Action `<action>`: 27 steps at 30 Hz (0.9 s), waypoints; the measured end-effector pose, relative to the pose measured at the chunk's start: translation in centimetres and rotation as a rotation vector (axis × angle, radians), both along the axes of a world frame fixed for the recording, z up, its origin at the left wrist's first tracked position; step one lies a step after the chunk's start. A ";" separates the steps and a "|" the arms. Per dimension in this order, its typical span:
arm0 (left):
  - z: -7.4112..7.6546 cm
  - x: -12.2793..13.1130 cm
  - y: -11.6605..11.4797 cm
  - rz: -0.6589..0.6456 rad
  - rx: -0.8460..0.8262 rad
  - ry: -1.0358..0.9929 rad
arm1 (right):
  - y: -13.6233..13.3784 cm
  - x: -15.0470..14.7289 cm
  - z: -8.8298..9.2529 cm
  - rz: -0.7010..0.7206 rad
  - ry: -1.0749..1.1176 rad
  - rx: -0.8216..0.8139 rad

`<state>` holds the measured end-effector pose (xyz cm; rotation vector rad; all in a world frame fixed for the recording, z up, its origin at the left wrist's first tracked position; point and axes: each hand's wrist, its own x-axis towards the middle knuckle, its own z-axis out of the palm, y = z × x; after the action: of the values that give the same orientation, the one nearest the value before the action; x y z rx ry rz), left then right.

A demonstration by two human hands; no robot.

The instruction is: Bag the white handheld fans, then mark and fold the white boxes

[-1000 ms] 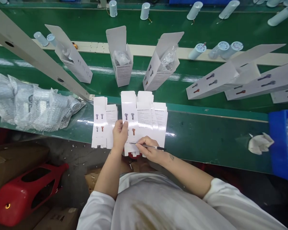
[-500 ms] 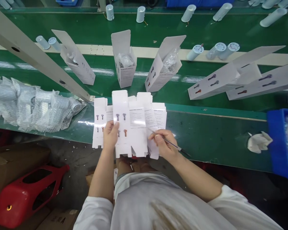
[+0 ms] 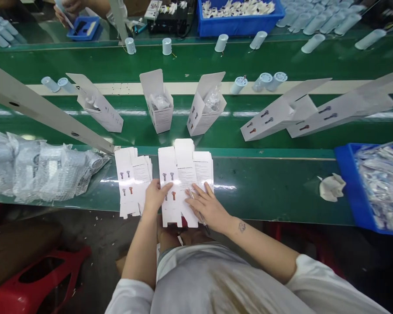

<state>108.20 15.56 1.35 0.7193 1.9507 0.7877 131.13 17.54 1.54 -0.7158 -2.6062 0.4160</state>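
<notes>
My left hand (image 3: 155,196) lies flat on a flat white printed carton blank (image 3: 180,174), its fingers spread over the lower left panel. My right hand (image 3: 205,208) rests on the same blank's lower right part, with a slim pen (image 3: 196,205) held under its fingers. The blank shows small product pictures in grey and orange. A second stack of flat carton blanks (image 3: 131,174) lies just to the left, apart from my left hand. Both blanks rest on the dark green belt (image 3: 265,187).
Bubble-wrap bags (image 3: 42,168) are piled at the left. Folded cartons (image 3: 160,102) stand on the belt beyond, and white tubes (image 3: 268,80) lie further back. A blue bin (image 3: 356,187) of small packets and a crumpled white cloth (image 3: 332,187) sit at the right. A co-worker's hands (image 3: 68,11) show at top left.
The view has tilted up and shows more of the far belt. My left hand has gone from gripping the blank to lying flat on it. My right hand has moved left onto the blank, still holding the pen.
</notes>
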 end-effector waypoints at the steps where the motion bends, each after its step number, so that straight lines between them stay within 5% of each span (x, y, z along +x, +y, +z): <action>1: -0.2 0.9 0.2 0.006 0.015 -0.078 | 0.4 -0.1 0.4 -0.040 0.062 -0.011; 5: -0.5 1.8 -0.1 0.115 0.208 -0.137 | 2.8 -1.6 1.8 -0.257 0.387 -0.291; 9: -0.4 1.6 -0.1 0.143 0.251 -0.090 | 4.3 -4.4 1.1 -0.364 0.460 -0.677; 14: -0.9 2.2 0.0 0.182 0.289 -0.075 | 4.0 -5.7 -0.5 -0.407 0.448 -0.578; 27: -1.4 2.3 -0.1 0.203 0.306 -0.111 | 4.1 -5.4 -0.8 -0.422 0.460 -0.523</action>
<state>110.53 15.44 0.00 0.6450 1.8411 1.2440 125.76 21.68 0.78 -1.1467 -1.8597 1.0059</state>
